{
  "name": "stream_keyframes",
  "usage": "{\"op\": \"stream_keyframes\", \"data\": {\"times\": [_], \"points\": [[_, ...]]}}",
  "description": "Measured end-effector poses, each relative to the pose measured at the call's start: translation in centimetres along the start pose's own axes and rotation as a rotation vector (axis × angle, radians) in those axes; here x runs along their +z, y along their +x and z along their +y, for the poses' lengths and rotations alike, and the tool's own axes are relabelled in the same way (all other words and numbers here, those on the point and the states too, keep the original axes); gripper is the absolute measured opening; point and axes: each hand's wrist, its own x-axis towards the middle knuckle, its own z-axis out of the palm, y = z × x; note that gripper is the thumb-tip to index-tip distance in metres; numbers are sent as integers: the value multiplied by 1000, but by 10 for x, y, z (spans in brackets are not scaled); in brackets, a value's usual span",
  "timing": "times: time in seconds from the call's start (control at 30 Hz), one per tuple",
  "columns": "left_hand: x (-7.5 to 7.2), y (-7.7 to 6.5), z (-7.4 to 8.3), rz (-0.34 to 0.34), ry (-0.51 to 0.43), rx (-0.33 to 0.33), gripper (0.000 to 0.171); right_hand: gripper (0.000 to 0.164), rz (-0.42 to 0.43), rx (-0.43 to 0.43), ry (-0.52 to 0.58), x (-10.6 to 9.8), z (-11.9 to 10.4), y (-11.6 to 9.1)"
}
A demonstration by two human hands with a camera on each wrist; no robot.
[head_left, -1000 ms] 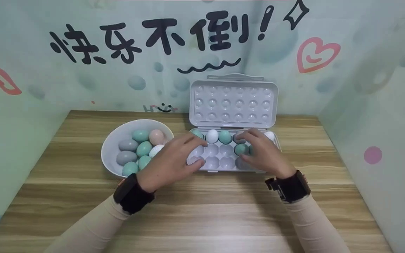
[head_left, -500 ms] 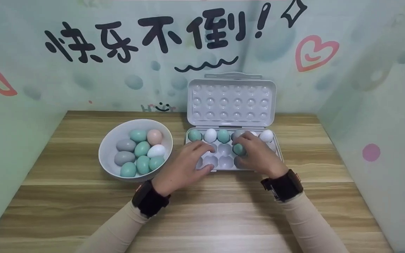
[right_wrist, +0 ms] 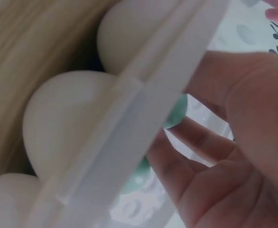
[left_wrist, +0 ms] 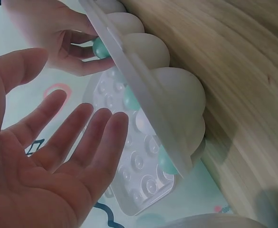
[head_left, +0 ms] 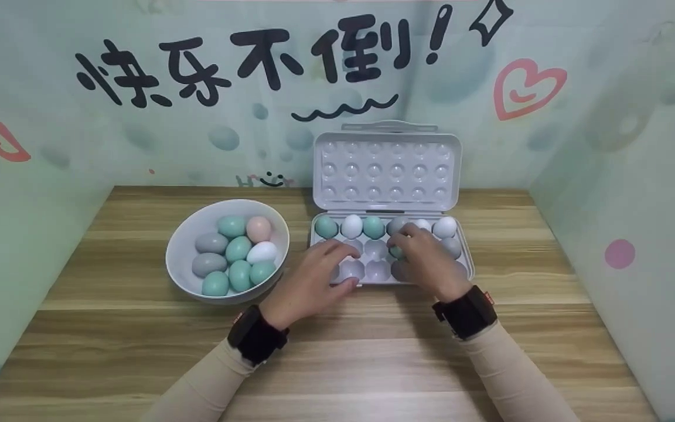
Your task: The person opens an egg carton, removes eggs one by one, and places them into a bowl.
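My right hand [head_left: 431, 264] bends over the middle row of an open egg box [head_left: 378, 271]. Its thumb and fingers pinch a green egg [head_left: 395, 251], which also shows between them in the left wrist view as a green egg [left_wrist: 100, 48]. A second green egg [right_wrist: 138, 175] peeks past the box wall in the right wrist view. My left hand [head_left: 308, 281] hovers at the box's front left, fingers spread and palm bare in the left wrist view. Along the back row sit green, white and grey eggs, among them a white egg [head_left: 351, 226]. A grey egg [head_left: 450, 248] lies right of my right hand.
Left of the box stands a white bowl [head_left: 180, 258] with several green, grey, white and pink eggs. The raised lid [head_left: 387, 202] leans back near the printed wall [head_left: 197, 140]. Everything rests on a wood-grain table [head_left: 337, 363].
My left hand has moved right, away from the bowl's edge. The right hand has shifted slightly left, and its fingers now cover more of the green egg.
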Motion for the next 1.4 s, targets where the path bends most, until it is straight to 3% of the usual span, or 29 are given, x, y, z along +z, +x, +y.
{"op": "stream_keyframes", "data": {"times": [0.3, 0.63, 0.87, 1.1, 1.4], "points": [[-4, 1, -1, 23, 3, -19, 34, 35, 69, -29, 20, -1, 4, 2], [-8, 4, -2, 126, -22, 6, 34, 31, 154, -21, 227, -22, -6, 5], [-11, 7, -2, 221, -39, 56, 42, 32, 123, 39, 534, -33, -23, 6], [-14, 7, 1, 236, -69, 53, 48, 35, 64, 112, 748, -41, -37, 4], [-15, 7, 5, 267, -129, 148, 49, 33, -12, 90, 845, -39, -53, 1]]}}
